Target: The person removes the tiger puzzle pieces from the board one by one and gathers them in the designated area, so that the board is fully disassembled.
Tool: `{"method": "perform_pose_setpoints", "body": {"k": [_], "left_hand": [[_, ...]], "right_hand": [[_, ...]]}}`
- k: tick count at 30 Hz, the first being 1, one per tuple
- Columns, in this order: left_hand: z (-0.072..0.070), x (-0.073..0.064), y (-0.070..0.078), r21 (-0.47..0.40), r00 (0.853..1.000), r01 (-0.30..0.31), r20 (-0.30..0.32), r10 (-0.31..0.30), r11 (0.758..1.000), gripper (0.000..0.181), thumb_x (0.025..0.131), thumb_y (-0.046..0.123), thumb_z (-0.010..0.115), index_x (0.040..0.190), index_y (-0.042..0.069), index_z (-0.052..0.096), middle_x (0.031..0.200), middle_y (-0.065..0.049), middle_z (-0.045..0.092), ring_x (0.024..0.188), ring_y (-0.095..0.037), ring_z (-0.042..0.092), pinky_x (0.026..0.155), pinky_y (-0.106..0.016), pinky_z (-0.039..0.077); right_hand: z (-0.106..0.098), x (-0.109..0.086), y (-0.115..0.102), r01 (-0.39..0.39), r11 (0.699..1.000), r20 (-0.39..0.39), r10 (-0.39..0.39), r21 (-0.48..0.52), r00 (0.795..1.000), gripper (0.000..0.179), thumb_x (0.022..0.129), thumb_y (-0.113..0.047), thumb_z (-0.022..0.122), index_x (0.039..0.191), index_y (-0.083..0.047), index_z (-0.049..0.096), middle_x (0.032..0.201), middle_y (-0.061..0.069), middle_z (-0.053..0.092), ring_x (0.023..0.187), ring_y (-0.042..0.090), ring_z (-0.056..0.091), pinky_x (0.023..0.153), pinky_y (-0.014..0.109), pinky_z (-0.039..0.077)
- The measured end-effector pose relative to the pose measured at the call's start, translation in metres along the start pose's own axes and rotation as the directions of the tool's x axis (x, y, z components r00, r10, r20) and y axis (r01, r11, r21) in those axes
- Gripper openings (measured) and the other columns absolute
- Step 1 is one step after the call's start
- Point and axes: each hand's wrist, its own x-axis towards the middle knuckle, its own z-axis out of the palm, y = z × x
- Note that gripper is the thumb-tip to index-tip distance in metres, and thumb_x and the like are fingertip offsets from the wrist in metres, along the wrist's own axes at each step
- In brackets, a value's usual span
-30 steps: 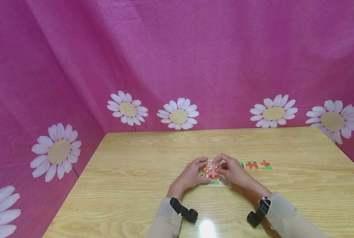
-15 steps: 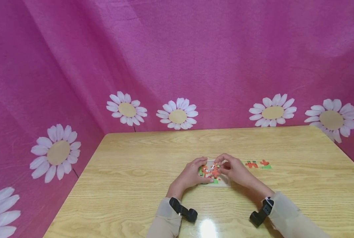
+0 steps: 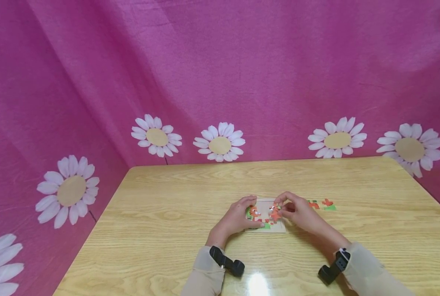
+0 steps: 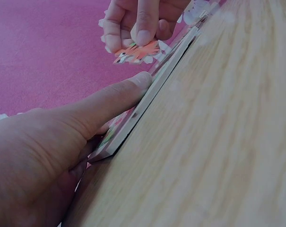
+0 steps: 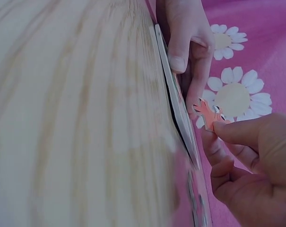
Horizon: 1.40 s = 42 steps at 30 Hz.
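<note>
Pink flowered curtain (image 3: 220, 74) fills the bkgd; wood surface (image 3: 160, 230) takes the lower half. Puzzle tray (image 3: 275, 231) lies low, just R of ctr, w/ placed pcs (image 3: 255, 212) at its L & bottom. L hand (image 3: 238, 216) curves round the tray's L end, fingers well spread from the thumb on the near rim. R hand (image 3: 295, 209) pinches one orange pc (image 3: 274, 213) btwn thumb & fingers, above the tray's R part, not touching it.

Likely risks: pinch covers only one edge, so the pc could twist or drop, prob. landing crooked. If it's turned wrong, tabs won't seat, & forcing it could pop placed pcs loose. L thumb sits close to the bottom ones: a slip may nudge them, or the tray slides if that hold eases. R hand partly hides the spare pcs (image 3: 329, 204) farther R, so knuckles may knock them. Can't tell which gap fits.
</note>
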Motion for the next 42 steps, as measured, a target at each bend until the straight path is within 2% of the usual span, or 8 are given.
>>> {"method": "perform_pose_setpoints", "body": {"k": [5, 8, 12, 26, 35, 42], "left_hand": [[0.000, 0.000, 0.000, -0.001, 1.000, 0.011, 0.000, -0.011, 1.000, 0.082, 0.077, 0.040, 0.083, 0.145, 0.012, 0.047, 0.157, 0.000, 0.039, 0.147, -0.023, 0.034, 0.121, -0.041, 0.031], [0.000, 0.000, 0.000, 0.003, 1.000, 0.014, 0.003, -0.014, 1.000, 0.082, 0.077, 0.040, 0.082, 0.146, 0.012, 0.047, 0.157, 0.001, 0.038, 0.147, -0.022, 0.034, 0.121, -0.041, 0.030], [0.001, 0.001, 0.000, 0.009, 1.000, 0.007, 0.000, -0.007, 1.000, 0.082, 0.078, 0.041, 0.082, 0.146, 0.012, 0.046, 0.157, 0.001, 0.038, 0.147, -0.023, 0.034, 0.121, -0.042, 0.030], [-0.001, -0.002, 0.002, -0.004, 1.000, 0.010, -0.002, -0.010, 1.000, 0.082, 0.078, 0.040, 0.082, 0.146, 0.012, 0.047, 0.157, 0.002, 0.039, 0.146, -0.024, 0.035, 0.120, -0.043, 0.031], [-0.001, -0.002, 0.002, 0.011, 1.000, -0.005, 0.000, 0.005, 1.000, 0.082, 0.078, 0.040, 0.081, 0.146, 0.011, 0.046, 0.157, 0.001, 0.039, 0.146, -0.024, 0.035, 0.121, -0.042, 0.031], [-0.001, -0.002, 0.002, 0.001, 1.000, -0.001, -0.001, 0.001, 1.000, 0.082, 0.078, 0.040, 0.082, 0.146, 0.012, 0.046, 0.157, 0.002, 0.039, 0.146, -0.024, 0.035, 0.121, -0.043, 0.031]], "right_hand": [[-0.006, -0.004, 0.001, -0.073, 0.997, 0.009, 0.073, -0.016, 0.997, 0.023, 0.090, 0.002, 0.064, 0.110, -0.007, 0.058, 0.091, 0.014, 0.065, 0.057, 0.006, 0.050, 0.047, 0.020, 0.042], [-0.010, -0.007, 0.003, -0.070, 0.997, 0.010, 0.070, -0.016, 0.998, 0.023, 0.090, 0.001, 0.065, 0.111, -0.006, 0.058, 0.100, 0.015, 0.064, 0.063, 0.006, 0.052, 0.050, 0.019, 0.042], [-0.014, -0.010, 0.006, -0.048, 0.999, 0.000, 0.048, 0.003, 0.999, 0.024, 0.089, 0.004, 0.065, 0.111, -0.004, 0.058, 0.110, 0.018, 0.059, 0.072, 0.005, 0.054, 0.053, 0.017, 0.043], [-0.026, -0.022, 0.013, -0.024, 0.999, -0.022, 0.023, -0.027, 0.999, 0.024, 0.088, 0.004, 0.065, 0.110, -0.003, 0.058, 0.096, 0.013, 0.063, 0.072, 0.001, 0.056, 0.056, 0.018, 0.046], [-0.035, -0.030, 0.016, -0.014, 0.998, -0.026, 0.012, -0.063, 1.000, 0.024, 0.089, 0.003, 0.065, 0.111, -0.002, 0.058, 0.099, 0.013, 0.063, 0.073, -0.003, 0.053, 0.057, 0.018, 0.046], [-0.041, -0.036, 0.021, 0.048, 0.992, -0.060, -0.055, -0.113, 0.997, 0.025, 0.086, 0.006, 0.067, 0.108, -0.002, 0.059, 0.094, 0.012, 0.065, 0.072, -0.005, 0.054, 0.059, 0.017, 0.046]]}}
